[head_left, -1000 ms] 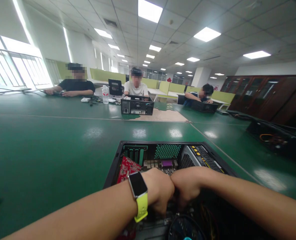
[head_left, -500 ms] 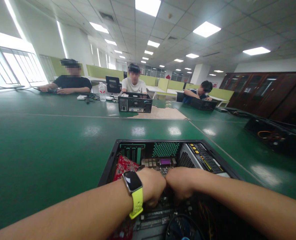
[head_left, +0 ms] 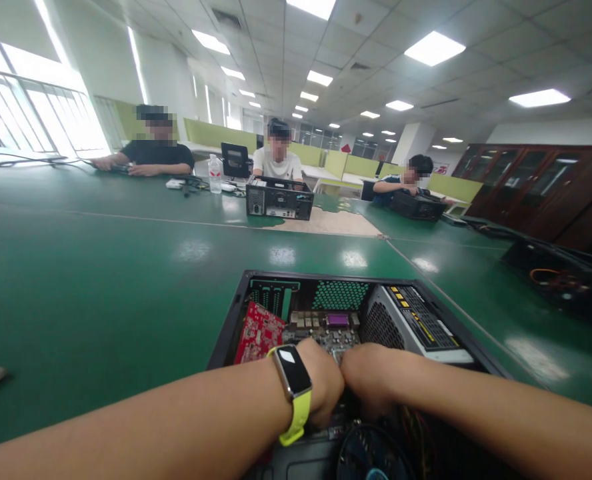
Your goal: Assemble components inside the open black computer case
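Both my hands reach down into an open computer case (head_left: 226, 328), over its motherboard (head_left: 343, 339). My left hand (head_left: 323, 381), a watch with a yellow-green strap (head_left: 296, 393) at its wrist, is curled closed with its fingertips hidden below. Close against it, my right hand (head_left: 369, 373) is also closed, knuckles up. Whatever the fingers grip is out of sight beneath them. A red circuit card (head_left: 260, 331) stands left of my left hand. Beyond my right hand sits the power supply (head_left: 411, 320). A round black fan (head_left: 373, 455) lies below my hands.
The case rests on a green table (head_left: 101, 287). Across it, people work at another computer case (head_left: 280, 200) and a dark case (head_left: 417, 205). A water bottle (head_left: 215, 175) stands near the far edge. More dark computer parts (head_left: 551, 270) lie at the right.
The view has shifted, so the case and my hands sit slightly farther right. My two hands stay closed and side by side over the motherboard.
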The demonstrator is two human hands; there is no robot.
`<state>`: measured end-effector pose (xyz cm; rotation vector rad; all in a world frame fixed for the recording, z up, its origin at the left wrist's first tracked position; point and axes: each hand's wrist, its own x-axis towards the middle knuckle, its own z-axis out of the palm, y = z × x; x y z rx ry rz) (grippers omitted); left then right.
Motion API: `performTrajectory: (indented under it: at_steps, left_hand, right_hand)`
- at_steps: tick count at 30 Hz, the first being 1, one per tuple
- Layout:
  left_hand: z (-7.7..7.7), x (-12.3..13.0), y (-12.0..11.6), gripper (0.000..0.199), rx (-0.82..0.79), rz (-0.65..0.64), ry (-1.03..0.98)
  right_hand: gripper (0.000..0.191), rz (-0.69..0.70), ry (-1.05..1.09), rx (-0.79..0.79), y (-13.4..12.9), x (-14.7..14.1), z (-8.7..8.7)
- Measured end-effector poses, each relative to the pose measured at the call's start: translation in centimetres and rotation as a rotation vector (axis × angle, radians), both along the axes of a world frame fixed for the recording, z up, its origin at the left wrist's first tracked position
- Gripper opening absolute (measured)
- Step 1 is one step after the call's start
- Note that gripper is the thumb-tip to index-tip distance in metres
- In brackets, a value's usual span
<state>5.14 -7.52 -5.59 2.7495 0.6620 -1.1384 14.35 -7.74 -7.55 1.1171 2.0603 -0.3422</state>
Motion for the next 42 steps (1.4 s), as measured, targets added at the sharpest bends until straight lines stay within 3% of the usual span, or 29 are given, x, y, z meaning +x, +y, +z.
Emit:
performTrajectory:
  at_steps: [6,12,21,31,42]
  left_hand:
    - [-0.1,0.1,0.1,0.037,-0.005,0.025,0.039]
    - [0.2,0.2,-0.1,0.037,-0.002,0.015,0.013]
    - [-1.1,0.5,0.0,0.035,0.015,0.007,-0.019]
    - [-0.5,0.3,-0.2,0.036,0.015,0.023,-0.015]
    - [-0.4,0.5,-0.3,0.035,0.010,-0.003,0.022]
  right_hand:
    - [0.038,0.078,-0.095,-0.013,-0.4,-0.6,1.1]
    - [0.039,0.039,-0.108,-0.054,0.0,-0.4,0.7]
    - [0.035,-0.069,0.000,-0.017,0.6,0.2,-0.5]
    - [0.049,0.056,-0.108,-0.080,0.7,0.0,-0.5]
    - [0.049,0.027,-0.110,-0.068,0.6,-0.2,-0.1]
